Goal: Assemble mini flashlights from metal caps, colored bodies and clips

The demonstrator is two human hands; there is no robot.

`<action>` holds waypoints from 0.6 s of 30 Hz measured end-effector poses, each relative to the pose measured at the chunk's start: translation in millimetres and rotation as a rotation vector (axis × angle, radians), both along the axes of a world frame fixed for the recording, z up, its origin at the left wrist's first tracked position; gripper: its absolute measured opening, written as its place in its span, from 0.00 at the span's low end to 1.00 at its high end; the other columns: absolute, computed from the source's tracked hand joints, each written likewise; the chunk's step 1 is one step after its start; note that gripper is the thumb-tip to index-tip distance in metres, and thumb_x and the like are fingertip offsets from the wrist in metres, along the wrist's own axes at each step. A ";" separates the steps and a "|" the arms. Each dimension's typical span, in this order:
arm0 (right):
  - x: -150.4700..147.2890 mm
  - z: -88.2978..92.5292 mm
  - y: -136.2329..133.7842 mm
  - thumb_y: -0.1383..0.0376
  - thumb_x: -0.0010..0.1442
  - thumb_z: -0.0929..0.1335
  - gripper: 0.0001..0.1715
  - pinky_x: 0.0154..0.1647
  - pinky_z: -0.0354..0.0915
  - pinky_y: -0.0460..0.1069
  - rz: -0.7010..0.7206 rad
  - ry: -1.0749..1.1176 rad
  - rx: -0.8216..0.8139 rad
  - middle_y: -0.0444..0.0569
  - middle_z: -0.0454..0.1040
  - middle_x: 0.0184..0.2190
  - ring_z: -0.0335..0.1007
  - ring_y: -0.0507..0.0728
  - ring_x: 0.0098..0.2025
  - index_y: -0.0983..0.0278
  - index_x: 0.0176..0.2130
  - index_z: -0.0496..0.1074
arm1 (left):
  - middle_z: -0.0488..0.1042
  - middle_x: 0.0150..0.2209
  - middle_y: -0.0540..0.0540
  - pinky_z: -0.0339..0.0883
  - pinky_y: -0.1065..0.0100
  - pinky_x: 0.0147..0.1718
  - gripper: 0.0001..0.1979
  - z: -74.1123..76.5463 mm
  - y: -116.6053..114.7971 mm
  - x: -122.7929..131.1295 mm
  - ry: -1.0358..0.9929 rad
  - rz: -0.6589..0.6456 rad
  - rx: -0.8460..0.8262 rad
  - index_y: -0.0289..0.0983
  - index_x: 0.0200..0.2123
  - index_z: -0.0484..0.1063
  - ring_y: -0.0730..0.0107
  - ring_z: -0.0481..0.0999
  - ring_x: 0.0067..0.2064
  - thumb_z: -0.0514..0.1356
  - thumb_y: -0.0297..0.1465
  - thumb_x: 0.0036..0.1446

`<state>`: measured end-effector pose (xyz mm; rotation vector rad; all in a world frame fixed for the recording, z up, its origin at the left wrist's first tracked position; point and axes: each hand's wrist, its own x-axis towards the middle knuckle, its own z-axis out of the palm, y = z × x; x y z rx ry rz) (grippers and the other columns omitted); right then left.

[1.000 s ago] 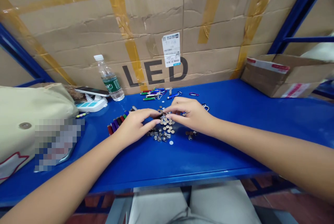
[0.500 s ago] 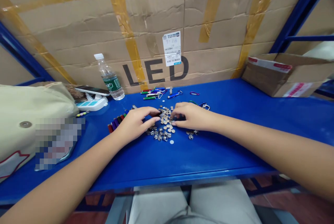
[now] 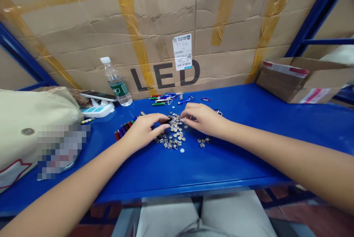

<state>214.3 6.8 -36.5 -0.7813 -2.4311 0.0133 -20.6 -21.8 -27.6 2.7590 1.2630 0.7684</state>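
Note:
My left hand [image 3: 145, 131] pinches a small dark metal tube [image 3: 166, 121] at its fingertips, at the upper left edge of a pile of silver button cells [image 3: 175, 129]. My right hand [image 3: 203, 119] hangs over the pile's upper right side, its fingertips bunched together. Anything between them is hidden. Small metal caps [image 3: 168, 143] lie below the button cells, and a smaller cluster of caps [image 3: 204, 140] sits to the right. Several coloured mini flashlight tubes [image 3: 124, 129] lie in a row left of my left hand.
Keychain flashlights [image 3: 163, 98] and a carabiner [image 3: 206, 99] lie on the blue shelf [image 3: 221, 167] near a cardboard wall. A water bottle [image 3: 117, 84], phone [image 3: 98, 96], power strip [image 3: 96, 110] and cloth bag [image 3: 33, 119] stand left; an open carton [image 3: 301, 82] stands right.
My right hand has risen slightly from the pile and drawn its fingers together. My left hand stays in nearly the same place.

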 end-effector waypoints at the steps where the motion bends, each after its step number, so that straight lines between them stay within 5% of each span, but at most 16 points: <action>1: -0.5 2.3 -2.4 0.66 0.60 0.65 0.07 0.37 0.63 0.49 0.026 0.095 0.015 0.50 0.73 0.32 0.68 0.54 0.36 0.66 0.35 0.73 | 0.78 0.42 0.46 0.70 0.64 0.45 0.14 0.1 -0.1 0.3 -0.007 0.003 -0.003 0.38 0.42 0.74 0.64 0.77 0.43 0.56 0.40 0.60; 5: -5.2 7.5 -11.8 0.66 0.60 0.66 0.06 0.36 0.64 0.49 0.106 0.297 0.064 0.48 0.72 0.30 0.67 0.53 0.34 0.65 0.34 0.73 | 0.79 0.40 0.47 0.71 0.65 0.42 0.14 0.7 -1.7 2.2 -0.066 0.006 -0.044 0.38 0.41 0.74 0.66 0.77 0.39 0.56 0.40 0.59; 18: -8.5 -1.1 -9.2 0.69 0.60 0.66 0.06 0.37 0.65 0.49 0.184 0.347 0.051 0.49 0.73 0.31 0.68 0.53 0.35 0.65 0.35 0.74 | 0.79 0.37 0.48 0.71 0.68 0.39 0.11 0.7 -4.5 6.2 -0.114 -0.036 -0.100 0.38 0.40 0.74 0.69 0.77 0.37 0.57 0.37 0.59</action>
